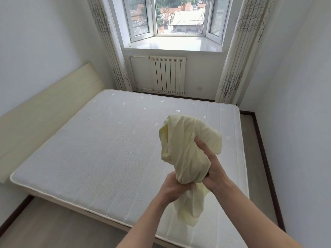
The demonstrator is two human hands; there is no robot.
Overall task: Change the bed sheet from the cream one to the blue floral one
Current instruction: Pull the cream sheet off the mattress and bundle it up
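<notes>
The cream sheet [188, 151] is all bunched up into a soft lump, and it is held up in the air above the bare mattress [100, 149], over the side of the bed nearest the person. One loose end of it hangs down below the hands. The right hand [213, 169] grips the lump from the right side, with its thumb pressed flat up against the cloth and its other fingers wrapped around behind, where they are hidden. The left hand [172, 185] holds the sheet lower down, with its fingers curled tight into the cloth (only the back of this hand shows, so the fingertips cannot be seen). The two hands are very close, nearly touching. The mattress is white with little stitched marks on top and has nothing lying on it. A cream headboard [44, 111] leans along the wall on the left. Past the far edge of the bed there is a white radiator [168, 75] under a bay window [172, 18], with houses and red roofs outside. Curtains [232, 68] with bare trees printed on them hang at both sides of the window. The floor [44, 224] is grey.
</notes>
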